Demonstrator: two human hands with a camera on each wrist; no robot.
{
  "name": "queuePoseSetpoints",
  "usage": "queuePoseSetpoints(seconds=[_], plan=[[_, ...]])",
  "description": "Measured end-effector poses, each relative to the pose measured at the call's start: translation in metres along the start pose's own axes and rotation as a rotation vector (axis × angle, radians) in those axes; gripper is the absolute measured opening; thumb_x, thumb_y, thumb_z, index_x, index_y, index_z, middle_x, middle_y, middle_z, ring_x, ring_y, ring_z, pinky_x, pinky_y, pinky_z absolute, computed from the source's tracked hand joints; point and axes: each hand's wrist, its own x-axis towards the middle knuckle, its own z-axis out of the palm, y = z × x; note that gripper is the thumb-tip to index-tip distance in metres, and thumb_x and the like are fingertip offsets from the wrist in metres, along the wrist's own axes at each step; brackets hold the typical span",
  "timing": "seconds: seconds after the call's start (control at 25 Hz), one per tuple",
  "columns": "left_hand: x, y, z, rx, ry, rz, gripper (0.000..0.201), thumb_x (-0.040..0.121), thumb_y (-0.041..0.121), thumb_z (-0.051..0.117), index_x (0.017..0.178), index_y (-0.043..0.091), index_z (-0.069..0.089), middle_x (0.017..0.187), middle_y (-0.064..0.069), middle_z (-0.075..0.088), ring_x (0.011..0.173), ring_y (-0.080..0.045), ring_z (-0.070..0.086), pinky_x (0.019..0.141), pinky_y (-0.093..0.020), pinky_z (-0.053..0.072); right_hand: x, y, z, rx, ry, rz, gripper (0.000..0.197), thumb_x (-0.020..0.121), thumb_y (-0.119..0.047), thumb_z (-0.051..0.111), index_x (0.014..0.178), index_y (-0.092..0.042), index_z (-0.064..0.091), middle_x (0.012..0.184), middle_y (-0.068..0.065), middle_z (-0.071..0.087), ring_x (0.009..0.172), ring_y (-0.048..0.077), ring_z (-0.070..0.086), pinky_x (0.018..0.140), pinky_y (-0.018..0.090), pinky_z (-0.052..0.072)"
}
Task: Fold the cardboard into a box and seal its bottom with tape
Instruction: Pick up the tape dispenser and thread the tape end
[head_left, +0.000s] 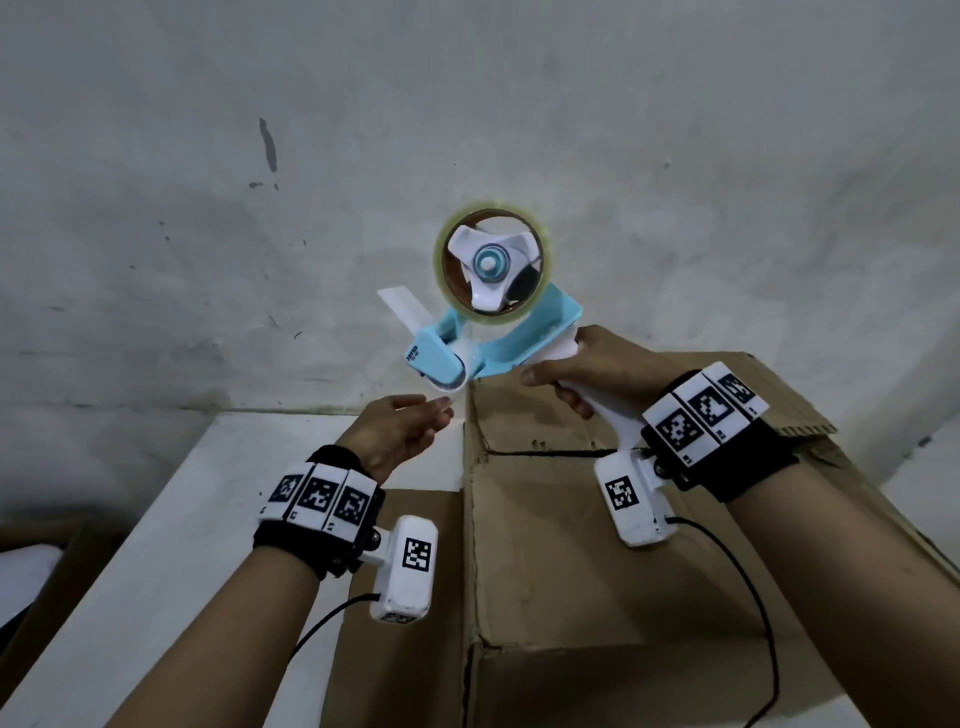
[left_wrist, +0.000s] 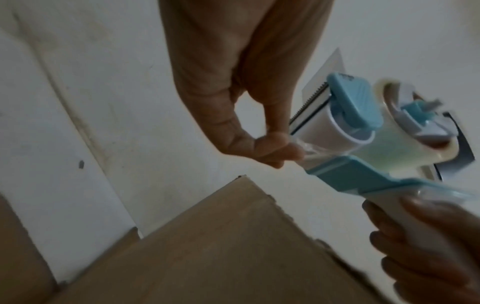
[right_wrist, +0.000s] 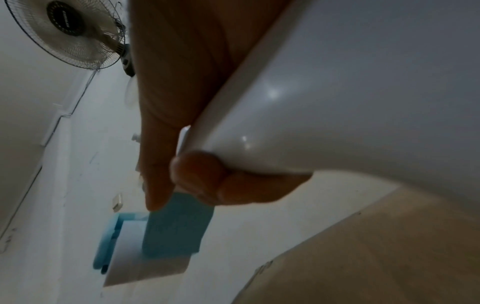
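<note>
A brown cardboard box stands folded on the white table, its bottom flaps turned up. My right hand grips the white handle of a blue tape dispenser raised above the box's far corner. It carries a roll of clear tape. My left hand pinches the loose tape end at the dispenser's roller, thumb against fingertips. In the right wrist view the handle fills most of the frame, with the thumb curled around it.
A grey-white wall rises right behind the table. A wall-mounted fan shows in the right wrist view. More cardboard lies low at the left, beyond the table edge. Cables hang from both wrist cameras across the box.
</note>
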Motion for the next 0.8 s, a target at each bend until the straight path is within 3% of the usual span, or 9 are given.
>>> queuePoseSetpoints(seconds=[0.08,0.16,0.28,0.4,0.48,0.56,0.68,0.8], plan=[[0.002,-0.003,-0.001,0.081,0.059,0.021,0.043,0.087,0.008,0.059,0.125,-0.003,0.044,0.083,-0.007,0.065,0.047,0.001,0.062,0.041,-0.010,0.046,-0.003,0.002,-0.001,-0.054,-0.031,-0.003,0.018,0.081,-0.015,0.069,0.073,-0.011,0.054,0.050,0.005,0.044,0.041,0.014,0.042,0.042,0.023,0.038],[0.002,-0.007,0.000,0.143,0.109,0.057,0.040,0.089,0.006,0.055,0.126,-0.002,0.043,0.086,-0.008,0.064,0.050,-0.004,0.058,0.038,-0.010,0.039,-0.007,0.003,0.002,-0.095,-0.064,-0.011,0.016,0.080,-0.019,0.071,0.076,-0.014,0.057,0.048,0.003,0.044,0.042,0.015,0.041,0.043,0.023,0.038],[-0.006,-0.011,0.006,0.144,0.128,0.085,0.020,0.093,0.001,0.040,0.110,0.005,0.049,0.095,-0.013,0.057,0.052,-0.008,0.048,0.035,-0.010,0.031,-0.010,0.000,0.008,-0.111,-0.088,-0.021,0.018,0.078,-0.022,0.073,0.088,-0.014,0.061,0.050,0.005,0.043,0.044,0.016,0.039,0.043,0.022,0.037],[-0.016,-0.014,0.006,0.130,0.184,0.123,0.020,0.091,-0.002,0.038,0.099,0.011,0.051,0.079,-0.007,0.056,0.048,-0.005,0.050,0.033,-0.009,0.029,-0.013,-0.006,0.010,-0.146,-0.120,-0.020,0.033,0.078,-0.024,0.073,0.104,-0.006,0.061,0.053,0.006,0.044,0.046,0.016,0.041,0.042,0.022,0.039],[-0.020,-0.014,0.004,0.150,0.293,0.215,0.022,0.088,-0.006,0.040,0.103,0.009,0.048,0.070,-0.006,0.052,0.032,0.002,0.049,0.031,-0.009,0.028,-0.015,-0.009,0.011,-0.159,-0.138,-0.034,0.031,0.080,-0.023,0.071,0.103,-0.005,0.061,0.054,0.005,0.043,0.045,0.014,0.041,0.042,0.021,0.039],[-0.028,-0.014,0.005,0.145,0.368,0.290,0.022,0.087,-0.006,0.044,0.103,0.010,0.043,0.076,-0.008,0.054,0.029,0.004,0.049,0.034,-0.009,0.033,-0.019,-0.011,0.009,-0.145,-0.164,-0.053,0.017,0.081,-0.021,0.070,0.091,-0.012,0.060,0.054,0.004,0.042,0.043,0.011,0.040,0.041,0.020,0.038],[-0.043,-0.014,0.013,0.119,0.329,0.265,0.032,0.086,-0.002,0.053,0.110,0.012,0.039,0.081,-0.004,0.057,0.047,0.001,0.058,0.051,-0.018,0.036,-0.027,-0.012,0.002,-0.136,-0.197,-0.088,0.012,0.083,-0.022,0.068,0.083,-0.020,0.056,0.056,0.005,0.042,0.043,0.011,0.041,0.042,0.021,0.038],[-0.054,-0.015,0.019,0.083,0.259,0.227,0.054,0.082,-0.003,0.060,0.127,0.015,0.034,0.086,-0.003,0.060,0.073,-0.011,0.058,0.064,-0.023,0.041,-0.030,-0.005,-0.011,-0.095,-0.217,-0.096,0.015,0.084,-0.024,0.066,0.084,-0.014,0.055,0.058,0.007,0.044,0.044,0.012,0.042,0.044,0.022,0.038]])
